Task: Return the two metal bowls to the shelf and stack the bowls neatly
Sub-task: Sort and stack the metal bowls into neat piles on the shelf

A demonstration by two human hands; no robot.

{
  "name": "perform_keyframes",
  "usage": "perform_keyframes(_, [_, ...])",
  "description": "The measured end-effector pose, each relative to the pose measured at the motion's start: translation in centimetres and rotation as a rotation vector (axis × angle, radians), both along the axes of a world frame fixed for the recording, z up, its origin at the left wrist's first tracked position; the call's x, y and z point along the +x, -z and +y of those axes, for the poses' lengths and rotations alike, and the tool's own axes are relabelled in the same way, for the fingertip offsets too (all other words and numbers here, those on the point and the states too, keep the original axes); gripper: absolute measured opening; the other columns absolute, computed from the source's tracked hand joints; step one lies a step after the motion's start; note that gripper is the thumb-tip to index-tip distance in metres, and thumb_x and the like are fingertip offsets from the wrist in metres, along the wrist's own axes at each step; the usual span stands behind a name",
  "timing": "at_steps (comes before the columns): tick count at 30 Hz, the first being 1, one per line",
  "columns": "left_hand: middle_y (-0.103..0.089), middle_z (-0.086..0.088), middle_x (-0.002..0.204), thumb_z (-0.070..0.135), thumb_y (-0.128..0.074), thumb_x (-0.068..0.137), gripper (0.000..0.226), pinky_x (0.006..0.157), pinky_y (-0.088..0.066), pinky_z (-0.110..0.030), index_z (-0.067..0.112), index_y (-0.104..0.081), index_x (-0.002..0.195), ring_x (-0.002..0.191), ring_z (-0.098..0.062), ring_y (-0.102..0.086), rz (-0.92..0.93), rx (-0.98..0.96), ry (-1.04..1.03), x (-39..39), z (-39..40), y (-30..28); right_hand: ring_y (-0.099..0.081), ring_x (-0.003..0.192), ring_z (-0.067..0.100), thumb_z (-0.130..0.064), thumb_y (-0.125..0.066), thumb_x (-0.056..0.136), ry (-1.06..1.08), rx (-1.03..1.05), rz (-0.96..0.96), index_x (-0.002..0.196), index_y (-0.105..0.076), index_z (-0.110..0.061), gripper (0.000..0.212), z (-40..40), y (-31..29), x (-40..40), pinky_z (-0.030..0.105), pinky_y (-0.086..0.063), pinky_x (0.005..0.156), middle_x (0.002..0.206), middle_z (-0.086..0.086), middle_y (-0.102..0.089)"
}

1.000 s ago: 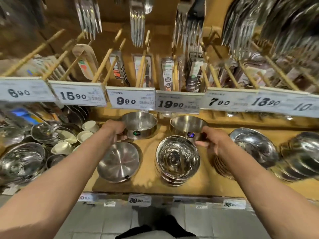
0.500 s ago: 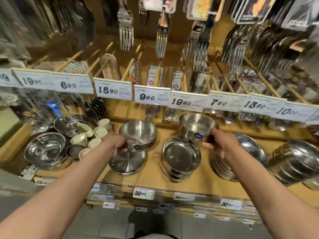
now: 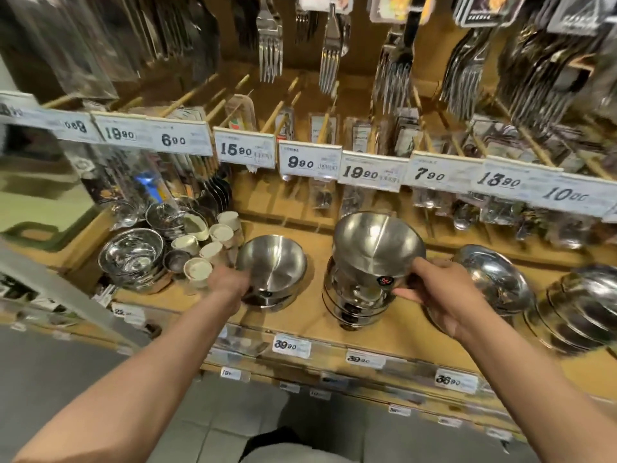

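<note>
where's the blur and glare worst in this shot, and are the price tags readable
Head view: the edges smear, mostly the hanging forks top right and the far-left tag. Wide-angle bending curves the shelf. Bright glare streaks the bowl in the right hand. The middle price tags read clearly.

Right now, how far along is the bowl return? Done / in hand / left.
Done: nothing released yet. In hand: the left hand grips the left bowl, which is low over the bowl beneath; whether it is seated is unclear. The right hand holds the right bowl tilted above the middle stack, not nested. Left: seat both, let go, square the stacks on the shelf.
</note>
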State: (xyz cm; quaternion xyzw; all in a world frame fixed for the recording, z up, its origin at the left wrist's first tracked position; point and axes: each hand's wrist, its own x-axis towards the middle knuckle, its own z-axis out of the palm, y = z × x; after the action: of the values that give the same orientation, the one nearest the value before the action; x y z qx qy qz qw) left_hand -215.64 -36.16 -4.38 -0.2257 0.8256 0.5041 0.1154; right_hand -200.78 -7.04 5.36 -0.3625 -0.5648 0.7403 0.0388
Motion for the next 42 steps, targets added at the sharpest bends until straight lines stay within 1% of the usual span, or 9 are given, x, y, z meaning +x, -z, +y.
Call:
perform_keyframes(8, [-0.072, -0.02, 0.107, 0.038, -0.068, 0.092, 0.045, 0.085, -0.058, -0.042, 0.001, -0.063, 0.117, 0.097, -0.039, -0.069, -0.015, -0.042, 0.027, 0.9, -0.6, 1.1, -0.075, 0.064, 0.025, -0.001, -0.059, 0.096, -0.132, -0.055, -0.001, 0.106, -0.065, 0.005, 0.013, -6.8, 0.8, -0.7, 0.022, -0.059, 0.051, 0.079, 0.023, -0.076])
perform_keyframes(15, [-0.068, -0.011, 0.123, 0.015, -0.081, 0.082, 0.052, 0.104, -0.051, -0.047, 0.006, -0.059, 0.129, 0.116, -0.031, -0.063, 0.011, 0.133, 0.106, 2.5, -2.0, 1.6, -0.076, 0.075, 0.032, -0.001, -0.058, 0.096, -0.152, -0.075, -0.057, 0.116, -0.06, 0.005, 0.021, -13.2, 3.0, -6.0, 0.027, -0.062, 0.053, 0.094, 0.026, -0.075])
perform_keyframes(20, [-0.07, 0.007, 0.096, 0.017, -0.073, 0.09, 0.025, 0.061, -0.058, -0.021, 0.027, -0.059, 0.108, 0.076, -0.002, -0.07, -0.065, 0.225, 0.206, 1.9, -3.7, 2.1, -0.074, 0.074, 0.027, -0.002, -0.059, 0.097, -0.1, 0.004, -0.082, 0.107, -0.054, -0.002, 0.011, -15.9, 5.4, -8.9, 0.028, -0.061, 0.051, 0.098, 0.019, -0.07])
perform_keyframes(23, [-0.066, 0.001, 0.117, 0.016, -0.061, 0.098, 0.027, 0.087, -0.057, -0.035, 0.025, -0.052, 0.122, 0.103, -0.017, -0.066, -0.05, 0.197, 0.225, 2.0, -4.1, 1.8, -0.074, 0.078, 0.028, -0.009, -0.062, 0.097, -0.085, 0.142, -0.142, 0.097, -0.053, -0.008, 0.009, -16.5, 6.7, -10.0, 0.031, -0.063, 0.057, 0.098, 0.019, -0.07])
perform_keyframes(29, [-0.07, -0.007, 0.117, 0.018, -0.05, 0.098, 0.021, 0.088, -0.052, -0.039, 0.02, -0.061, 0.116, 0.1, -0.022, -0.062, -0.011, 0.208, 0.326, 2.4, -4.3, 1.2, -0.068, 0.103, 0.035, -0.03, -0.06, 0.094, -0.221, 0.56, -0.253, 0.129, -0.058, -0.011, 0.04, -16.9, 7.4, -10.8, 0.052, -0.057, 0.092, 0.114, 0.015, -0.069])
perform_keyframes(33, [-0.073, -0.021, 0.102, 0.037, -0.056, 0.094, 0.021, 0.081, -0.054, -0.049, 0.019, -0.066, 0.096, 0.09, -0.039, -0.067, -0.073, 0.297, 0.286, 2.1, -4.1, 0.3, -0.061, 0.092, 0.023, -0.035, -0.053, 0.097, -0.276, 0.605, -0.288, 0.131, -0.057, -0.013, 0.04, -16.7, 7.9, -11.2, 0.034, -0.046, 0.08, 0.105, 0.006, -0.066])
perform_keyframes(36, [-0.076, -0.002, 0.093, 0.058, -0.06, 0.085, 0.034, 0.093, -0.055, -0.051, 0.027, -0.068, 0.095, 0.096, -0.031, -0.069, -0.07, 0.331, 0.279, 1.8, -3.9, 0.2, -0.063, 0.103, 0.028, -0.033, -0.053, 0.098, -0.289, 0.486, -0.296, 0.133, -0.052, -0.013, 0.04, -16.7, 8.8, -11.1, 0.042, -0.051, 0.085, 0.114, 0.008, -0.066])
perform_keyframes(38, [-0.071, 0.012, 0.097, 0.062, -0.06, 0.086, 0.038, 0.091, -0.054, -0.042, 0.03, -0.065, 0.107, 0.096, -0.019, -0.067, -0.05, 0.309, 0.292, 1.6, -3.6, 0.3, -0.065, 0.104, 0.03, -0.033, -0.055, 0.097, -0.247, 0.371, -0.271, 0.129, -0.049, -0.013, 0.038, -16.8, 9.3, -10.8, 0.046, -0.053, 0.088, 0.114, 0.012, -0.067])
perform_keyframes(42, [-0.067, 0.005, 0.111, 0.054, -0.055, 0.095, 0.051, 0.079, -0.046, -0.033, 0.022, -0.055, 0.135, 0.095, -0.017, -0.062, -0.046, 0.183, 0.297, 0.7, -3.1, 0.4, -0.064, 0.093, 0.017, -0.041, -0.061, 0.094, -0.228, 0.365, -0.269, 0.119, -0.044, -0.019, 0.037, -17.5, 9.9, -9.8, 0.028, -0.046, 0.065, 0.107, 0.005, -0.067])
